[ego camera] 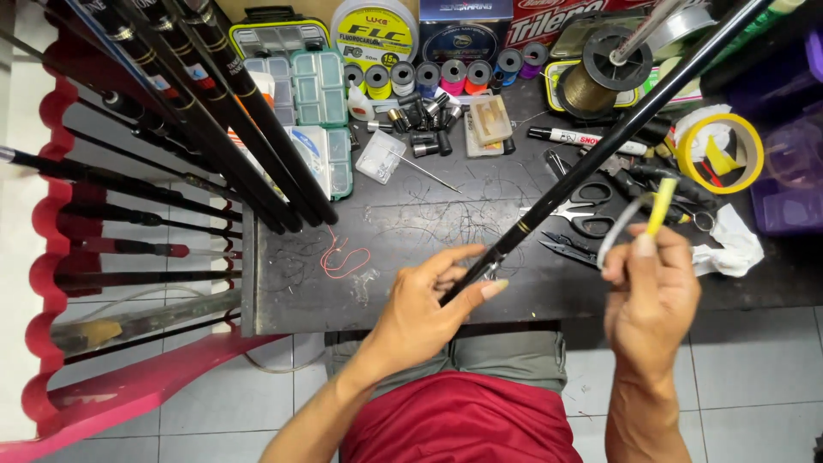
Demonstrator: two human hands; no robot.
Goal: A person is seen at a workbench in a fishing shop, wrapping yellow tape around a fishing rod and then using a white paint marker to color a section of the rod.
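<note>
Two hands up, rod in one, yellow tube in the other

Slim black rod [600, 150], glossy, runs diagonally from the top right corner down over the dark tabletop [411, 231] to the left hand [429, 304]. That left hand pinches the rod's lower end between thumb and fingers, palm turned up. Over on the right, the right hand [651, 300] is raised, fingertips closed on a small yellow tube [661, 206] held upright. Black-handled scissors [583, 210] lie between them.

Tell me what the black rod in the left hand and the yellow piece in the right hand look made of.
Black rod: probably carbon or fibreglass composite, glossy black with a gold band. Yellow piece: looks like soft plastic tubing, matte and slightly translucent; uncertain.
</note>
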